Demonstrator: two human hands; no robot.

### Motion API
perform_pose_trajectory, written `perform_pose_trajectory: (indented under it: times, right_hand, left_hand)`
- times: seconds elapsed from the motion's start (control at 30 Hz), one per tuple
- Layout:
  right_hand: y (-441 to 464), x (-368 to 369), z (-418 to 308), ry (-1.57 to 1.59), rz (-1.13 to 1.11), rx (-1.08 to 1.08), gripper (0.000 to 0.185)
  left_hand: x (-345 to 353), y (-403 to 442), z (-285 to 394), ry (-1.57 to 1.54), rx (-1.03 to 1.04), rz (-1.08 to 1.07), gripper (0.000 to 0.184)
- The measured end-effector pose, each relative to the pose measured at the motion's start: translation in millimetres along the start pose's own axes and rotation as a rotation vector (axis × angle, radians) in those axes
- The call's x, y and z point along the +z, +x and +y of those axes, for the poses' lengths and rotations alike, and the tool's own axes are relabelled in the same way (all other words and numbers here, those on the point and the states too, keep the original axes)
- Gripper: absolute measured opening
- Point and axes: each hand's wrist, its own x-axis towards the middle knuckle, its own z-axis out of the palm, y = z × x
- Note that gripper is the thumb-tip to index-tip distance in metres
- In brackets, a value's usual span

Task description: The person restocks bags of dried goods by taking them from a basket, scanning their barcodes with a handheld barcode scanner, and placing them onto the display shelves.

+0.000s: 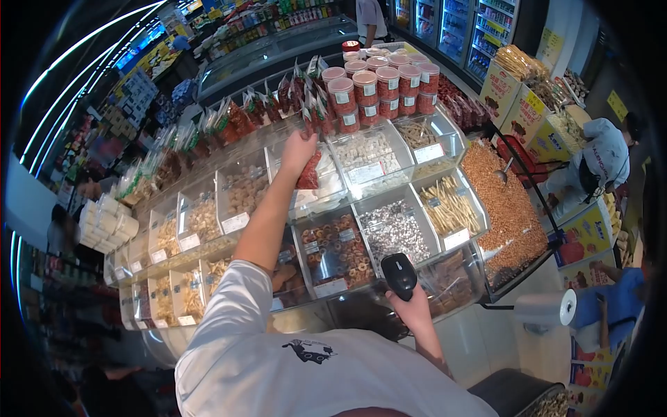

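Observation:
Stretched out over the clear bins, my left hand (299, 149) is closed on the top of a plastic bag of red food (309, 172), which hangs beneath it. A row of similar upright bags (283, 97) stands just beyond. Lower down, my right hand (413, 307) grips a black handheld scanner (399, 273) whose head points away from me. Near the scanner is a bin of dark and white wrapped pieces (396, 233), with a bin of ring-shaped snacks (337, 257) to its left.
Stacked jars with pink lids (367, 85) stand behind the bins. At right are a large tray of peanuts (504, 208), a roll of plastic bags (556, 307) and yellow boxes (528, 111). People (601, 156) are at the right edge. A freezer (278, 52) lies behind.

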Motion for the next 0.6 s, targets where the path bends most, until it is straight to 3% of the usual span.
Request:
perform_pose_trajectory:
  times: [0.27,0.3,0.4,0.53,0.6]
  right_hand:
    - [-17.1,-11.0,-17.1,0.045,0.010,0.069,0.029]
    - [-18.1,-11.1,-18.5,0.040,0.009,0.059,0.029]
    - [-21.4,-7.7,-17.0,0.007,0.006,0.033,0.029]
    - [-29.1,6.8,-15.5,-0.036,-0.055,-0.034,0.030]
    - [-39.1,21.0,-23.5,-0.027,-0.110,-0.023,0.030]
  left_hand:
    - [-13.2,-13.2,-23.9,-0.055,-0.008,0.003,0.040]
    - [-21.9,-27.4,-31.0,-0.241,-0.019,-0.039,0.037]
    - [-51.9,-99.5,-37.4,-0.659,0.051,-0.100,0.026]
    - [-97.1,-226.4,-16.3,-1.086,-0.433,-0.235,0.020]
    - [-93.3,-276.3,-29.0,-0.985,-0.251,-0.203,0.020]
